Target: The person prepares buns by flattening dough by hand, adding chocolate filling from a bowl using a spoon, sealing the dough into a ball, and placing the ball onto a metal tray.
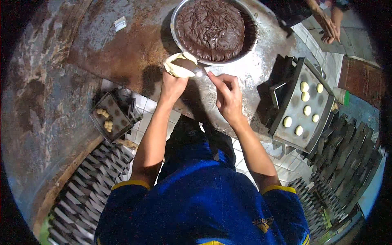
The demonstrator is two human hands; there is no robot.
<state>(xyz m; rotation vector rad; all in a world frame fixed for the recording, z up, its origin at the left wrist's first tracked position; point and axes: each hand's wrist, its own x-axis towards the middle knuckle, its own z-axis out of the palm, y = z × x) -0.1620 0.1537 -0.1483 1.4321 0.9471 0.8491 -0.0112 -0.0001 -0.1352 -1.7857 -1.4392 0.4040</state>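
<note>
My left hand (pixel 174 86) cups a flattened piece of pale dough (pixel 173 69) just in front of a large metal bowl (pixel 174 30). Dark chocolate filling (pixel 184 63) lies in the dough's hollow. Pinched in my right hand (pixel 228 96) is a metal spoon (pixel 199 71), its end at the filling; part of its shape is hard to make out. Thick, glossy chocolate paste (pixel 214 28) nearly fills the bowl.
Right of me, a dark baking tray (pixel 292 118) holds several pale dough balls (pixel 307 110). A smaller tray (pixel 118 124) with clustered dough pieces (pixel 108 125) is at left. Stacked dark metal trays flank me. Another person's hands (pixel 328 26) show at the far right, beyond the worn table (pixel 122 53).
</note>
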